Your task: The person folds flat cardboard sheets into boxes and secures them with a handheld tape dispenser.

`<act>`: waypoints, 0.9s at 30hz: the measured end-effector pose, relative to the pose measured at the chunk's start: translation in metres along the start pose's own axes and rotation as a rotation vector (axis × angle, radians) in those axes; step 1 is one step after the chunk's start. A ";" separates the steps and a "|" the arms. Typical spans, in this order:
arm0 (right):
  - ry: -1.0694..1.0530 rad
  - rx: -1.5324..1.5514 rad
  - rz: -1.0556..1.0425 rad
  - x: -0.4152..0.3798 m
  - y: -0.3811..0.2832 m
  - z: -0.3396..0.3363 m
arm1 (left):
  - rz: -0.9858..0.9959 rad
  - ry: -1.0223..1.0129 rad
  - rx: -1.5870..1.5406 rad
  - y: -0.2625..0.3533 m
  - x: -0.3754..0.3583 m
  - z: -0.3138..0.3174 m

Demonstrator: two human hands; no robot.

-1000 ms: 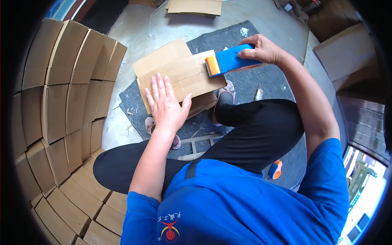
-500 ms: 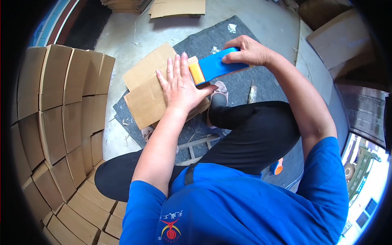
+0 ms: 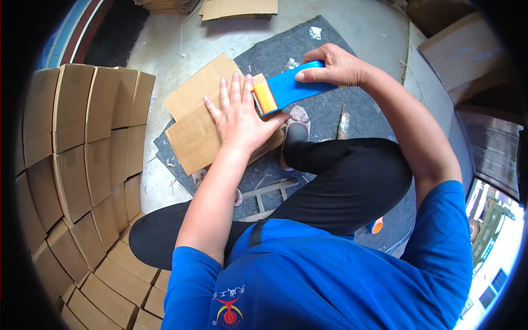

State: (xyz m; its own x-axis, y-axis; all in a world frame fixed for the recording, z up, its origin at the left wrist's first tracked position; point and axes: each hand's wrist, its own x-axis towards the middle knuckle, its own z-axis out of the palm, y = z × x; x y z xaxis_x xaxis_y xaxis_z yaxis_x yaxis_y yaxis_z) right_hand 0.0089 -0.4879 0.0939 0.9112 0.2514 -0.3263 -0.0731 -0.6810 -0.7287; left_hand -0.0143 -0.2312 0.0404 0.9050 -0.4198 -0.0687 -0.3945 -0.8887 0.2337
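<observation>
My left hand (image 3: 240,120) lies flat with spread fingers on a folded cardboard carton (image 3: 190,140), its flaps reaching out to the upper left. In my right hand (image 3: 336,67) is a blue tape dispenser (image 3: 300,89), thumb on top and fingers round its far end. The dispenser's orange head (image 3: 265,98) has a row of metal teeth and points at my left hand. Those teeth sit right beside my left fingers, above the thumb, over the carton's right edge.
A dark mat (image 3: 363,113) covers the floor under the carton. Stacked cardboard boxes (image 3: 74,181) form a wall on the left. A knife-like tool (image 3: 343,124) lies by my foot. An orange and blue object (image 3: 376,225) is near my hip. Flat cardboard (image 3: 239,7) lies at the back.
The tape dispenser has tilted in my right hand, so its teeth now show clearly beside my left fingers. My left hand stays flat on the carton.
</observation>
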 end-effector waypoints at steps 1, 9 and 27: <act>0.027 -0.020 -0.027 0.001 0.004 0.001 | -0.006 0.022 -0.004 0.002 0.000 0.002; 0.031 0.002 -0.011 -0.004 0.018 0.003 | -0.100 0.053 -0.029 0.018 -0.001 0.005; 0.098 -0.005 0.054 -0.033 0.031 -0.031 | 0.027 0.009 -0.041 0.016 0.008 0.007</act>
State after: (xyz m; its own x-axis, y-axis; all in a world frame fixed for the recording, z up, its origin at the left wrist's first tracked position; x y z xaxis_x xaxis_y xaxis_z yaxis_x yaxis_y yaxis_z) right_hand -0.0111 -0.5386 0.1014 0.9414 0.1457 -0.3043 -0.1214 -0.6951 -0.7086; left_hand -0.0142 -0.2505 0.0366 0.8955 -0.4420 -0.0530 -0.4124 -0.8685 0.2749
